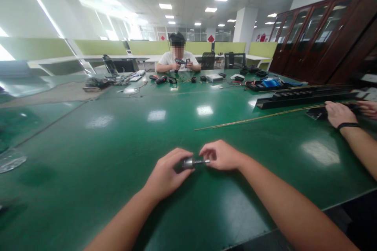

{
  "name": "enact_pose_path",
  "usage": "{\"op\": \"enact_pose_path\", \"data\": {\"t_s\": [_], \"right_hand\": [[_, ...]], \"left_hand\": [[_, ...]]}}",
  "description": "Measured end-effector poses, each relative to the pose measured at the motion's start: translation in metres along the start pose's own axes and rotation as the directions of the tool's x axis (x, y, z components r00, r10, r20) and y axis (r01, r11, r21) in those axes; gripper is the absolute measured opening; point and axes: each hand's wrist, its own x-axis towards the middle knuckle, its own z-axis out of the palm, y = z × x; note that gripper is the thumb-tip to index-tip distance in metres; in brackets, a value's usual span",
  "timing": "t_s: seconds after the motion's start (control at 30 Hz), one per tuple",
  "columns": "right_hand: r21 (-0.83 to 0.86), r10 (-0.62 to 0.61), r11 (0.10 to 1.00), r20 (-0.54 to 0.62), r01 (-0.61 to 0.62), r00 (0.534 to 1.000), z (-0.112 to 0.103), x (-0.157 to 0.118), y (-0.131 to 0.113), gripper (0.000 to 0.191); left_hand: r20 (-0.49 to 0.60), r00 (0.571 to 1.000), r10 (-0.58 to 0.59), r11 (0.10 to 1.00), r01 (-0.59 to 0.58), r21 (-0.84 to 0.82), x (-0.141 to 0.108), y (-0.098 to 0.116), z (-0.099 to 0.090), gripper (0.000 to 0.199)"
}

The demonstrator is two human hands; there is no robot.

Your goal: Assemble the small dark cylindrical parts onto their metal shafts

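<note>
My left hand (pixel 169 172) grips a small silver metal cylinder (pixel 187 162) between thumb and fingers, just above the green table. A thin dark shaft, ribbed like a thread, sticks out of the cylinder to the right and ends in a bright metal tip (pixel 207 161). At that tip are the curled thumb and fingers of my right hand (pixel 221 156), pinched around its end. The palm of my left hand hides the back of the cylinder, so its exact kind does not show.
Thin brass-coloured rods (pixel 235 121) and a long black channel (pixel 282 101) lie on the right, near another person's hands (pixel 340 113). Across the table (pixel 118 141) a person (pixel 178 55) holds a power drill among scattered tools. A clear round dish (pixel 11 160) sits far left.
</note>
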Motion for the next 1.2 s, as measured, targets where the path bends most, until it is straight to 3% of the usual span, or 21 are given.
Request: {"op": "enact_pose_path", "data": {"t_s": [0.23, 0.4, 0.63, 1.2], "right_hand": [[0.048, -0.048, 0.998, -0.044, 0.050, 0.998, 0.004, -0.003, -0.014, 0.042], [0.007, -0.116, 0.993, -0.111, 0.118, 0.987, 0.003, -0.003, -0.019, 0.033], [-0.037, -0.171, 0.985, -0.114, 0.168, 0.979, 0.003, -0.003, -0.022, 0.023], [-0.070, -0.137, 0.989, -0.118, 0.130, 0.983, -0.001, -0.003, -0.020, 0.013]], "left_hand": [[-0.017, 1.000, 0.019, 1.000, -0.019, -0.013, 0.000, 0.000, 0.003, 0.023], [-0.029, 0.999, 0.013, 1.000, -0.013, -0.003, -0.001, -0.002, 0.004, 0.023], [-0.029, 1.000, 0.011, 1.000, -0.011, 0.004, 0.000, -0.002, 0.006, 0.024], [-0.046, 0.999, -0.018, 0.999, 0.020, 0.035, 0.001, -0.001, 0.003, 0.023]]}}
